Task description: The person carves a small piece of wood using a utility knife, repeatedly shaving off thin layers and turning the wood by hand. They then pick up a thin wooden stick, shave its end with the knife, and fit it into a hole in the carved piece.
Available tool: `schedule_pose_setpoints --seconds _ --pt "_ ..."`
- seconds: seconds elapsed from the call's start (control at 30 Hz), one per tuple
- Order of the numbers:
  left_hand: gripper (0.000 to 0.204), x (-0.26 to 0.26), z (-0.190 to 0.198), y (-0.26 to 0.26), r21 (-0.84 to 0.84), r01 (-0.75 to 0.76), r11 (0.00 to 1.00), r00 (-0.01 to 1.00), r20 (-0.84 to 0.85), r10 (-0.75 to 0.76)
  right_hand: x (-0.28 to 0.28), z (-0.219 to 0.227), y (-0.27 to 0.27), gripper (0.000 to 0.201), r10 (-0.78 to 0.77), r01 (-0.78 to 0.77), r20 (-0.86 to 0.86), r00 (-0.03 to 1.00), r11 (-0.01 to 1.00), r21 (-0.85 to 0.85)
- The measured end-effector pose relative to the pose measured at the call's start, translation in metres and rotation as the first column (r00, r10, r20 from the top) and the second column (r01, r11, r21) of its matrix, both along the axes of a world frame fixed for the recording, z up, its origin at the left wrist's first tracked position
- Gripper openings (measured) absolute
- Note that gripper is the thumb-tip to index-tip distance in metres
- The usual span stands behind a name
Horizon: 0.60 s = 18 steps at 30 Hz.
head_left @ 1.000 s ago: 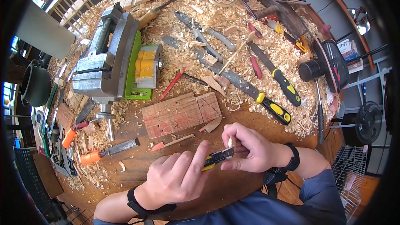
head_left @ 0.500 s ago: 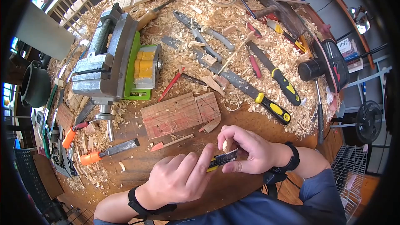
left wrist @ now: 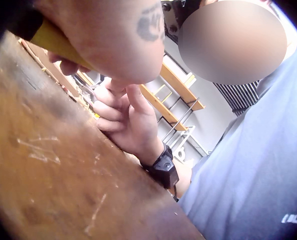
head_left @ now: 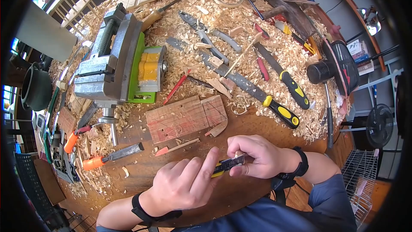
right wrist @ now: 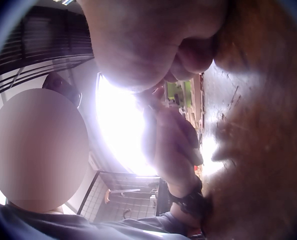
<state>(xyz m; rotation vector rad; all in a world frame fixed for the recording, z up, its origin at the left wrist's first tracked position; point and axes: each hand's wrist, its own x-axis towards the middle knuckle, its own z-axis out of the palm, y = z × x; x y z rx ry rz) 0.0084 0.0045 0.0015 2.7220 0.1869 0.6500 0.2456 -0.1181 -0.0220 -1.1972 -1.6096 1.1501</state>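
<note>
In the head view, the left hand grips a yellow and black utility knife, its index finger raised along the handle. The right hand pinches a small piece of wood right at the knife's front end; fingers cover most of the wood. Both hands are held close together over the bench's near edge. The left wrist view shows the yellow handle under the left hand, with the right hand beyond. In the right wrist view the wood is hidden by the right hand.
Beyond the hands lie a red-marked board and a thin wood strip. An orange-handled chisel and a metal vise are at left. Rasps, a black mallet and heaped shavings spread across the back and right.
The right hand has turned and its fingers have closed further over the wood, whose end showed more plainly before. The knife has shifted slightly to the right with the left hand.
</note>
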Motion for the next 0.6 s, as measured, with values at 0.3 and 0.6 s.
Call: schedule_pose_setpoints --seconds 0.3,0.6 --pt "0.058 0.0007 0.0007 0.0006 0.012 0.026 1.0 1.0 -0.001 -0.026 -0.0037 0.0084 0.0008 0.053 -0.054 0.015 -0.219 0.974 0.984 -0.175" --pt "0.056 0.0003 -0.0012 0.0005 0.019 0.049 0.999 0.999 -0.012 -0.049 -0.0019 0.0061 0.001 0.049 -0.003 -0.015 -0.172 0.985 0.995 -0.099"
